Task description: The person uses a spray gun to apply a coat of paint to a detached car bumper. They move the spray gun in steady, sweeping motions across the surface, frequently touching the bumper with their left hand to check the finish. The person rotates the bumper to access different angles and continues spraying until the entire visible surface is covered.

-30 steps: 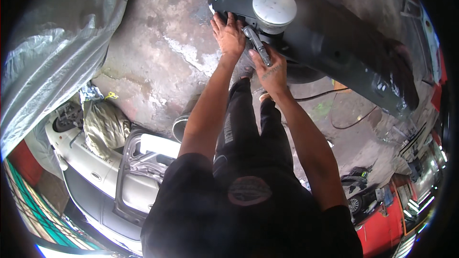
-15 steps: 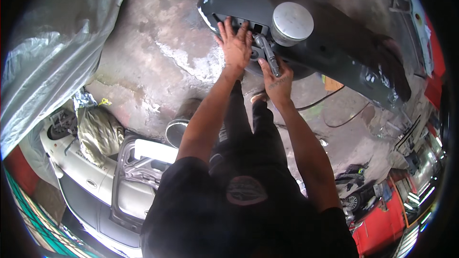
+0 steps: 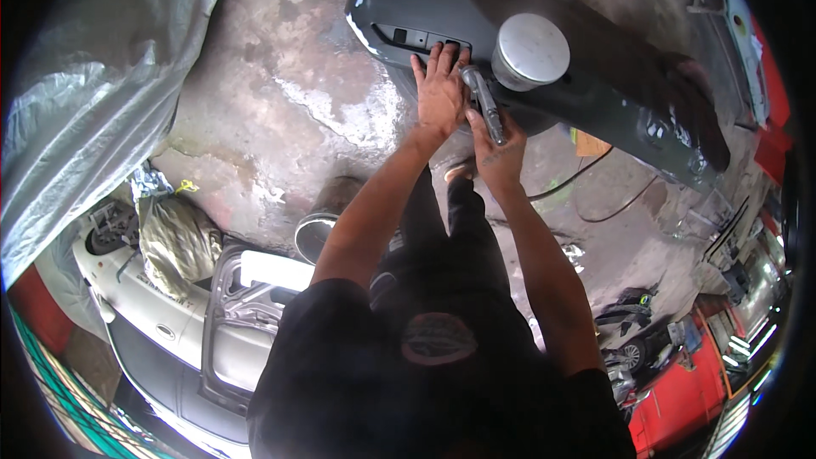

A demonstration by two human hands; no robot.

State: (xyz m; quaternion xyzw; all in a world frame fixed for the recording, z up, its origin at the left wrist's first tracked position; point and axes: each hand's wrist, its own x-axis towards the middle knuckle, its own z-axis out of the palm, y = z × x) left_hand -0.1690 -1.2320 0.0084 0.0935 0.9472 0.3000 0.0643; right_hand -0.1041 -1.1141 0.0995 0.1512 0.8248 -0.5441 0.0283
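A dark grey car bumper (image 3: 629,127) with pale bare patches lies slantwise across the upper right. My right hand (image 3: 500,153) is wrapped round the handle of a metal spray gun (image 3: 484,106), just in front of the bumper's near edge. On the gun sits a round cup with a silver lid (image 3: 533,47), which hides part of the bumper. My left hand (image 3: 442,93) is open, its fingers stretched out over the recessed openings of the bumper, seemingly touching it. The gun's head is close beside the left fingers.
A dark hose (image 3: 569,177) trails over the stained concrete floor (image 3: 255,85). Near my left forearm stands a round can (image 3: 314,236). A silver cover (image 3: 110,85) drapes the far left, above a pale car (image 3: 161,314). Red car parts (image 3: 680,399) stand at lower right.
My left hand has slid right along the bumper, baring its left openings. The spray gun and my right hand have shifted slightly right and nearer to me.
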